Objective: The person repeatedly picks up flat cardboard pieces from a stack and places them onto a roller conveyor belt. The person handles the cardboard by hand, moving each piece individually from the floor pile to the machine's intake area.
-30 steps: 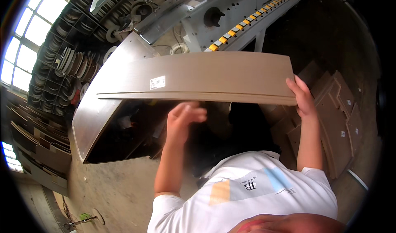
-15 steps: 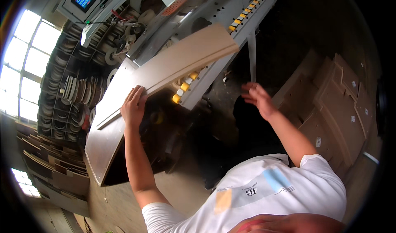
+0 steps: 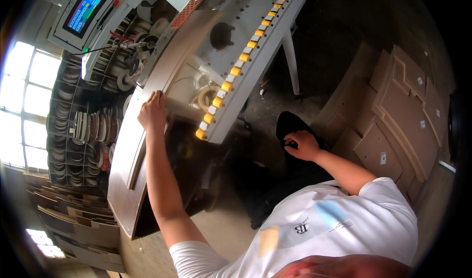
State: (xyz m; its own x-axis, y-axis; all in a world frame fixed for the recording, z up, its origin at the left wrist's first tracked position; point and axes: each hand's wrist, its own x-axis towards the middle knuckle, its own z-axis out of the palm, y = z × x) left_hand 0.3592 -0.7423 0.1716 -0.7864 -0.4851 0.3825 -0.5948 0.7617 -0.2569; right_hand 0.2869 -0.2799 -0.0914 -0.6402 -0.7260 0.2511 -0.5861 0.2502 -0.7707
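Observation:
A long, narrow light-brown board [image 3: 171, 64] lies along the left side of the machine's grey bed [image 3: 241, 19], with its near end on a brown-topped stand [image 3: 119, 199]. My left hand [image 3: 154, 111] is closed on the board's right edge, fingers bent over it. My right hand [image 3: 302, 145] hangs in front of my dark trouser leg, away from the board. Its fingers are curled in loosely and nothing shows in them. A row of yellow and white rollers [image 3: 236, 71] runs along the bed's right edge, to the right of the board.
A control panel with a lit screen [image 3: 86, 12] stands at the upper left. Behind the board, a rack [image 3: 93, 125] holds many edging rolls. Brown panels [image 3: 400, 110] are stacked at the right, and more boards [image 3: 73, 214] stand at the lower left. A machine leg [image 3: 290, 61] reaches the floor.
The board has swung off the rollers to the left and now lies lengthwise along the machine. My left hand has moved with it. My right hand has dropped lower and its fingers have curled.

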